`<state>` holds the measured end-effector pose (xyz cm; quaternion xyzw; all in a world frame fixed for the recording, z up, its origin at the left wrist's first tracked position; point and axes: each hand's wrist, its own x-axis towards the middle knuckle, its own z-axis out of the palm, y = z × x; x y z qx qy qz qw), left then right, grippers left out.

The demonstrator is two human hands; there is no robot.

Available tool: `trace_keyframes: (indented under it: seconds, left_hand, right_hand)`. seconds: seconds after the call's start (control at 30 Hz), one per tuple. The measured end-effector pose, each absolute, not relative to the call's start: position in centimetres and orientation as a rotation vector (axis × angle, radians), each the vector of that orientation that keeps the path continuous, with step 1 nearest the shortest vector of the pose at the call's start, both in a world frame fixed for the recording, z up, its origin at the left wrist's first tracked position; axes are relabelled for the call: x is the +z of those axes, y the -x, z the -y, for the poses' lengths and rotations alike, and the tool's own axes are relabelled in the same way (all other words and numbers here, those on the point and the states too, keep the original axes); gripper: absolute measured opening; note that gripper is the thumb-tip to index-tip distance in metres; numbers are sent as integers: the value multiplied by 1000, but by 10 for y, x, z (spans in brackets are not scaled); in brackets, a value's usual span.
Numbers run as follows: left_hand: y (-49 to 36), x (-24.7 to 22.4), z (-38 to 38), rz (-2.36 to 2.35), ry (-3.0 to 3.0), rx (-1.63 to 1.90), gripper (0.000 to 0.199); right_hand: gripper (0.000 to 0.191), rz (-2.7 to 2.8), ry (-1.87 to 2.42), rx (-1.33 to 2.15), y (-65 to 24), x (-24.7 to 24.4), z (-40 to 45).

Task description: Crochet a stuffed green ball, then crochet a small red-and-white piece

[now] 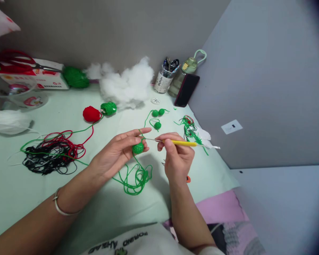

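Observation:
My left hand [122,148] pinches a small green crocheted ball [138,148], with green yarn running up over its index finger. In my right hand [177,152] is a crochet hook [183,143] with a yellow handle, held like a pen. Its thin metal shaft reaches left to the top of the ball; whether the tip sits in a stitch is too small to tell. Below the hands lies a loose tangle of green yarn [136,180]. Just beyond them rest several small green crocheted balls [157,125] with yarn tails.
A red yarn ball [91,114], green yarn ball [108,108] and black yarn tangle [49,157] lie left. White stuffing [127,85] is at the back, beside a pen cup [163,80], bottle [177,83] and leaning phone [187,90]. Yarn scraps [190,129] lie right, near the wall.

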<state>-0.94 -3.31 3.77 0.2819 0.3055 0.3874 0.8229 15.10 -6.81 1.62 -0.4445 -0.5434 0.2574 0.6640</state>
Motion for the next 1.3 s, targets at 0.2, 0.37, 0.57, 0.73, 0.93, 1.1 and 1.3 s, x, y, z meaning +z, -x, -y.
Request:
trace_keyframes:
  seconds: [0.2,0.37,0.57,0.73,0.93,1.1,1.3]
  left_hand:
    - [3,35,45,-760,-729,959,53]
    - [2,32,40,-699,-608,825,37]
    - [2,35,43,-777,-711,990,53]
    - [-1,31,46,-715,-577,882,47]
    - [4,35,40,-755,-667,882,49]
    - [1,36,43,-759,-663,918,56]
    - [4,31,37,-723,-591,810,46]
  right_hand:
    - [21,1469,1061,362,-141,7,72]
    - [18,1411,1065,246,-144,8,73]
    - [18,1336,1062,502,-144,13,70]
    - [22,1484,1068,179,-141,10,74]
    - [14,1098,935,756,-150,15,65]
    - [14,1234,984,741,-142,15,66]
    - [14,1191,1027,735,-148,16,65]
